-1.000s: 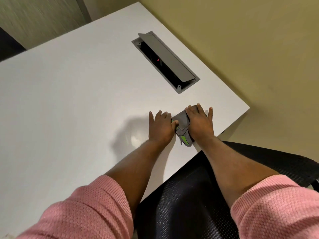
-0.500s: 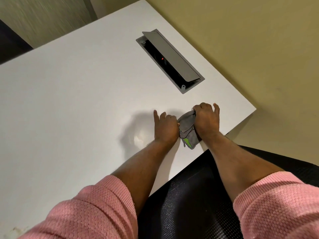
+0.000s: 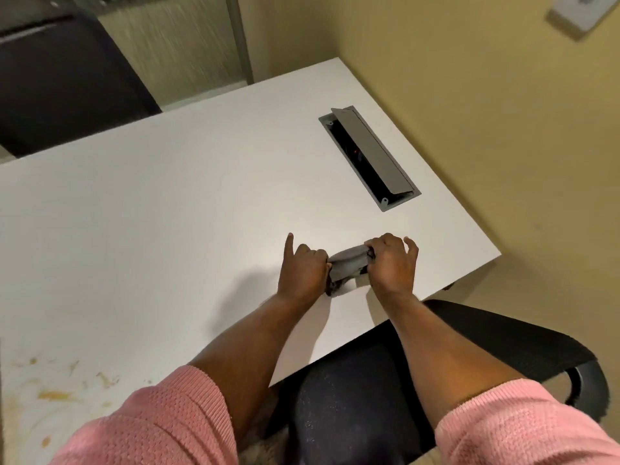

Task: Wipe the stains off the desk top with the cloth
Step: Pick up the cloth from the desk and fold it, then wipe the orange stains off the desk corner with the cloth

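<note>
white desk top (image 3: 167, 213), brown stains (image 3: 57, 394) near-left | both hands' fingers clamped on grey cloth (image 3: 347, 261)

Yellow-beige wall (image 3: 469, 78) along the desk's right edge, with a white wall plate (image 3: 577, 11) high up. Black mesh office chair (image 3: 503, 347) tucked at the near right corner. Dark cabinet (image 3: 60, 82) and grey textured panel (image 3: 177, 45) beyond the far edge.

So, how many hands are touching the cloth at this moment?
2. The left hand grips the left end of the cloth, and the right hand grips its right end. The cloth is bunched between them on the desk top, near the front edge.
</note>
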Available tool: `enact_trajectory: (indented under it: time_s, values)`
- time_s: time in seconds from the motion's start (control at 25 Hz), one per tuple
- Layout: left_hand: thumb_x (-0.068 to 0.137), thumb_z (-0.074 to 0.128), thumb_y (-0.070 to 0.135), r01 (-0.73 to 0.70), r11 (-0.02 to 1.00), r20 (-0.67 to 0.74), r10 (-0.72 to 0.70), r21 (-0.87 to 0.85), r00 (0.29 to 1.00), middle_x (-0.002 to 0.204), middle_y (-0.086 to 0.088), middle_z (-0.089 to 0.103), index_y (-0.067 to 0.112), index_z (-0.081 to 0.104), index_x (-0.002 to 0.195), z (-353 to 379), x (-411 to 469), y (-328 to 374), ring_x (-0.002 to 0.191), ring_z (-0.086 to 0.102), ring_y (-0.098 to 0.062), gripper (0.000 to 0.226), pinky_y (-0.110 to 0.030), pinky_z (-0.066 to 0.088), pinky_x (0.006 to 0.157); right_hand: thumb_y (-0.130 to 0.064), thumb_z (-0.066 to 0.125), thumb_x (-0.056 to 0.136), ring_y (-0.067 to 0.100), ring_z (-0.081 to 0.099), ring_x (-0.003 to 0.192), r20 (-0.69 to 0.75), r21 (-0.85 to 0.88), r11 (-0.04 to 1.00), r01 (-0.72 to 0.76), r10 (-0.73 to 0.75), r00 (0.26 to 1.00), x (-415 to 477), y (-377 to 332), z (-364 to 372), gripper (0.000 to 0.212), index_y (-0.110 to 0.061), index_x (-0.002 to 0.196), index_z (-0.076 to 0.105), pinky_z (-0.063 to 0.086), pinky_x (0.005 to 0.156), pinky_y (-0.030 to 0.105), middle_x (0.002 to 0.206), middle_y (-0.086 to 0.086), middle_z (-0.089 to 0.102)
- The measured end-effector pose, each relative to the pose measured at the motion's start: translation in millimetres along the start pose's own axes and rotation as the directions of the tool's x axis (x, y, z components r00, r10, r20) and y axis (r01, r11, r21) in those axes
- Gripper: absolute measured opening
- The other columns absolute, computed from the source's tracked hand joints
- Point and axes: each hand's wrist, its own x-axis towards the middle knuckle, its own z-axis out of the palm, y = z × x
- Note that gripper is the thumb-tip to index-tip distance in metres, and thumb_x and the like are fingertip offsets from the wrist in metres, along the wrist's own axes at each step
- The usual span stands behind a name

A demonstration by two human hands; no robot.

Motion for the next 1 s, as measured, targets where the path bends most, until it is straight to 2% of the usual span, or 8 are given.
enact_trajectory:
  time_s: [0.32, 0.48, 0.64, 0.76, 1.0]
  values:
    - [0.103, 0.047, 0.026, 0.154, 0.987, -0.040, -0.152, 0.051, 0.988, 0.083, 0.001, 0.069, 0.020, 0.068, 0.094, -73, -123, -78, 0.102, 0.059, -0.023, 0.024, -0.047, 0.003, 0.128, 0.011, 0.068, 0.073, 0.024, 0.065, 0.100, 0.043, 0.099, 0.979, 0.179, -0.184, 0.982, -74, -122, -16, 0.043, -0.014, 0.107, 0.076, 0.027, 0.120, 0.050, 0.098, 0.004, 0.069]
    - [0.105, 0.045, 0.029, 0.211, 0.974, -0.055, -0.207, 0.086, 0.977, 0.090, 0.001, 0.071, 0.022, 0.069, 0.100, -93, -198, -116, 0.106, 0.058, -0.022, 0.026, -0.045, 0.005, 0.127, 0.005, 0.067, 0.076, 0.022, 0.064, 0.102, 0.075, 0.103, 0.959, 0.262, -0.270, 0.960, -119, -180, -14, 0.039, -0.019, 0.106, 0.077, 0.025, 0.120, 0.047, 0.099, 0.001, 0.068]
    - [0.106, 0.045, 0.029, 0.287, 0.955, -0.033, -0.285, 0.074, 0.958, 0.092, -0.002, 0.071, 0.021, 0.070, 0.101, -93, -274, -154, 0.107, 0.058, -0.023, 0.026, -0.045, 0.004, 0.128, -0.001, 0.071, 0.077, 0.023, 0.063, 0.109, 0.152, 0.090, 0.933, 0.349, -0.359, 0.921, -175, -228, 2, 0.038, -0.019, 0.110, 0.076, 0.020, 0.120, 0.044, 0.104, 0.001, 0.069]
    - [0.106, 0.046, 0.030, 0.337, 0.940, -0.017, -0.337, 0.045, 0.942, 0.095, -0.001, 0.071, 0.022, 0.070, 0.103, -87, -326, -177, 0.110, 0.058, -0.022, 0.026, -0.045, 0.003, 0.128, -0.001, 0.075, 0.072, 0.026, 0.064, 0.110, 0.194, 0.092, 0.912, 0.399, -0.409, 0.892, -215, -255, 13, 0.040, -0.018, 0.108, 0.077, 0.023, 0.118, 0.047, 0.104, 0.003, 0.070]
    - [0.105, 0.050, 0.035, 0.366, 0.930, 0.001, -0.366, -0.034, 0.931, 0.107, 0.002, 0.073, 0.024, 0.071, 0.111, -64, -404, -210, 0.118, 0.057, -0.021, 0.024, -0.044, 0.004, 0.126, -0.005, 0.074, 0.071, 0.024, 0.060, 0.119, 0.352, 0.051, 0.897, 0.440, -0.428, 0.832, -277, -296, 29, 0.046, -0.021, 0.114, 0.075, 0.021, 0.118, 0.048, 0.113, 0.002, 0.068]
